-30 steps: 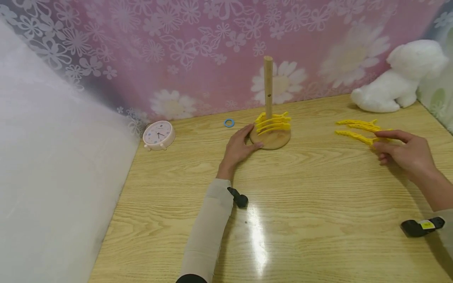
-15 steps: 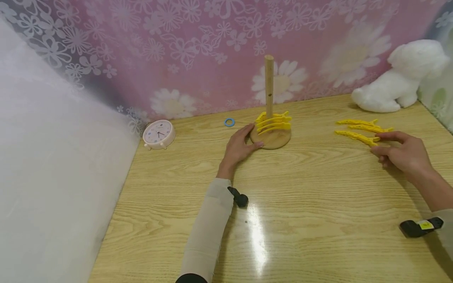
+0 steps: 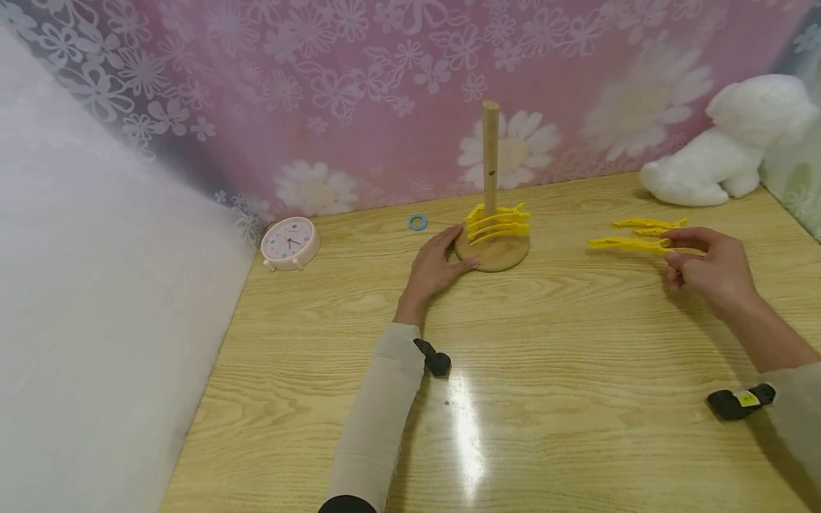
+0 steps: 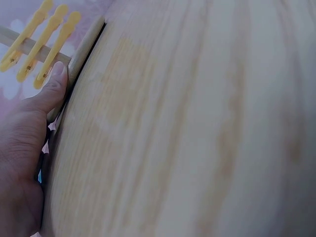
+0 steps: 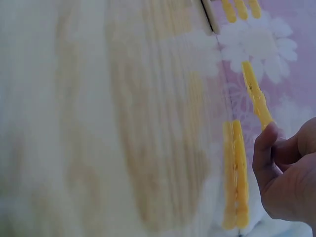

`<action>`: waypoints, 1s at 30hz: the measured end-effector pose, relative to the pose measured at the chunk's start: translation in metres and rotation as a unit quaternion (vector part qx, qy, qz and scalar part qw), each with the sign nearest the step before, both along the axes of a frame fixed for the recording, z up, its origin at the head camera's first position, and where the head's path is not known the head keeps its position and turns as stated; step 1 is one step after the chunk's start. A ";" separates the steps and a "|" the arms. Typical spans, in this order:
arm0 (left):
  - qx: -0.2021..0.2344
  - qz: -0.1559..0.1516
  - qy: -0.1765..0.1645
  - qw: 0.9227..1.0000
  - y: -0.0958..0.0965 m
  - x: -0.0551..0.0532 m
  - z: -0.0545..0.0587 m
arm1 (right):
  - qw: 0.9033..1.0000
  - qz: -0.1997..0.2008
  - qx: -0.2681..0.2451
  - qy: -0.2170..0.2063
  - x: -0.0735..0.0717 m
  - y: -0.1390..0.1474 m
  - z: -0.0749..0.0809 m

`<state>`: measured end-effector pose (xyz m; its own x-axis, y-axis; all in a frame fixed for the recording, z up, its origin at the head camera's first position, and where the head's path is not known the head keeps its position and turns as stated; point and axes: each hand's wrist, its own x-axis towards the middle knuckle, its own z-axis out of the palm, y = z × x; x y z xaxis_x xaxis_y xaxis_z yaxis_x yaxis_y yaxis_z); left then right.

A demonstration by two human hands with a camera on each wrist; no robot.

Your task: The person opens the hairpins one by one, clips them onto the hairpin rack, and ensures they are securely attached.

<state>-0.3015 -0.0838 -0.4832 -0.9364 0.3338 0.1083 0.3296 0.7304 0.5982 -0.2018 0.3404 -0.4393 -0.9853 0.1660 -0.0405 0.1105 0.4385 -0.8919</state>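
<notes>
My left hand point(image 3: 436, 267) grips the left edge of the round wooden base of an upright pole stand point(image 3: 490, 160), with the thumb at its front rim. Several slim, curved yellow clips point(image 3: 499, 229) sit one above another low on the pole; three show crossing it in the left wrist view. On the right, my right hand point(image 3: 715, 271) pinches another yellow clip point(image 3: 628, 245) by its near end between thumb and fingers. It points left toward the stand, raised off the table in the right wrist view. Behind it lie two more loose yellow clips point(image 3: 648, 224), one partly hidden by the fingers.
A blue ring point(image 3: 417, 222) lies left of the stand, near the wall. Farther left is a pink alarm clock point(image 3: 290, 242). A white plush toy point(image 3: 725, 146) sits at the back right corner. The wood-grain table point(image 3: 545, 370) meets a flowered pink wall covering behind.
My right hand has lifted the nearest loose yellow clip and moved left with it. My left hand stays on the stand's base.
</notes>
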 end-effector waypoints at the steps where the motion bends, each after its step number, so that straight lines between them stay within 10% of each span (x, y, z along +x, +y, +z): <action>1: 0.000 -0.001 0.001 1.000 0.000 0.000 0.000 | 1.000 0.006 -0.004 0.004 -0.001 -0.004 0.001; 30: 0.002 -0.001 0.003 1.000 0.000 0.000 0.001 | 0.985 -0.034 -0.130 0.110 -0.071 -0.120 0.050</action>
